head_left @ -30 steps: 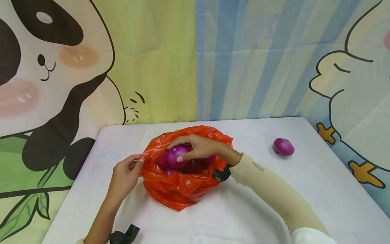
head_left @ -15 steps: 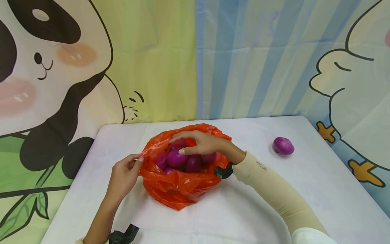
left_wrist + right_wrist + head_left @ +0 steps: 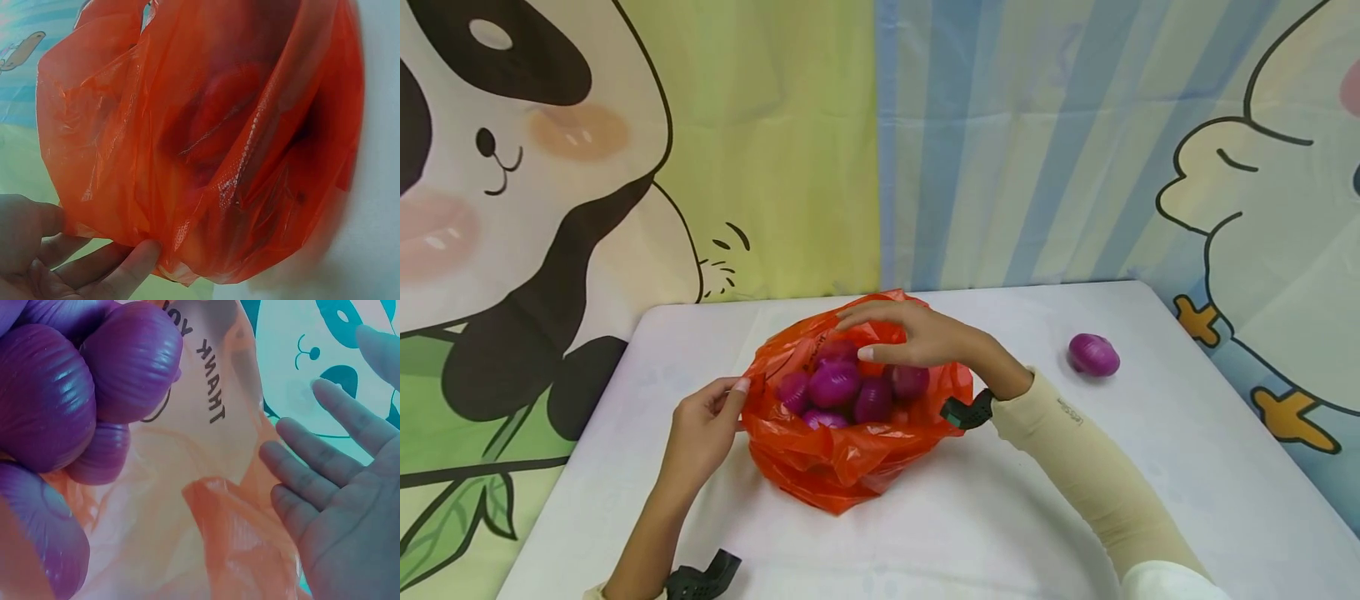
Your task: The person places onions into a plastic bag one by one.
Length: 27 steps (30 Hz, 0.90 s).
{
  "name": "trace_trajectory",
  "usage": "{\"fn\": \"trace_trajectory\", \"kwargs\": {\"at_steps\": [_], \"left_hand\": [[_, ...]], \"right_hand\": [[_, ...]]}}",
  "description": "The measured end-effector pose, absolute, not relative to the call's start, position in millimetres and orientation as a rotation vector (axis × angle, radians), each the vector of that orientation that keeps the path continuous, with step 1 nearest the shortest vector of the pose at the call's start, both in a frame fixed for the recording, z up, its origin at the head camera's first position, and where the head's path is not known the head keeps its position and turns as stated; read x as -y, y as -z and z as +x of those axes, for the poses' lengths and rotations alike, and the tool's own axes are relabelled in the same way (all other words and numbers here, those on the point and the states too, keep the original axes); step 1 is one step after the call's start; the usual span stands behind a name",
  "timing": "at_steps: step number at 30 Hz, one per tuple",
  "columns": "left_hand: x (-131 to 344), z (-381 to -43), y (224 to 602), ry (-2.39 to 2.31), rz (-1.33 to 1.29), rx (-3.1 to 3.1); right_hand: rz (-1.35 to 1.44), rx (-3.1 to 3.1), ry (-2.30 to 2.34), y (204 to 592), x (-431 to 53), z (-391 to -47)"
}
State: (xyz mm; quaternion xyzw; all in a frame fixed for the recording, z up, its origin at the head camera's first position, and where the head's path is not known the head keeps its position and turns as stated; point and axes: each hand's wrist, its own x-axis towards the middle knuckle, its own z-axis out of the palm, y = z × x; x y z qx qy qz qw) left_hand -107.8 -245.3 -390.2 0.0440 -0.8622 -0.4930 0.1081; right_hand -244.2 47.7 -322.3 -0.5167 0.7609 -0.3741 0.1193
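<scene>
A red plastic bag [image 3: 850,462] stands with its mouth spread wide, several purple onions [image 3: 835,383] piled inside. My left hand [image 3: 703,425] pinches the left side of its rim between thumb and fingers; the left wrist view shows those fingers [image 3: 134,262] at the edge of the thin plastic. Over the far right part of the mouth my right hand [image 3: 917,333] hovers, holding nothing, its fingers extended. In the right wrist view the straight fingers [image 3: 319,469] spread apart, away from the onions [image 3: 44,394]. Mirrored lettering shows on the bag's inner wall [image 3: 187,444].
One more onion [image 3: 1093,355] lies alone on the white table [image 3: 1015,517], off to the right. Behind the table hangs a printed curtain [image 3: 790,150] with a panda on its left. A black wrist camera [image 3: 703,577] sits on each forearm.
My right hand has let go of an onion inside the bag and drawn up and to the right, uncovering the pile. My left hand keeps its pinch on the rim.
</scene>
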Motion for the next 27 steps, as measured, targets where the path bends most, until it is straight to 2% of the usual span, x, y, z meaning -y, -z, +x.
{"fn": "trace_trajectory", "kwargs": {"at_steps": [13,20,27], "left_hand": [[247,-110,394,1.436,0.148,2.541],[246,-109,390,1.453,0.163,2.544],[246,-108,390,1.427,0.128,2.540]], "right_hand": [[-1.397,-2.199,1.387,321,-78,-243],[-1.385,-2.271,1.380,327,-102,-245],[-1.248,-2.299,1.392,333,-137,-244]]}}
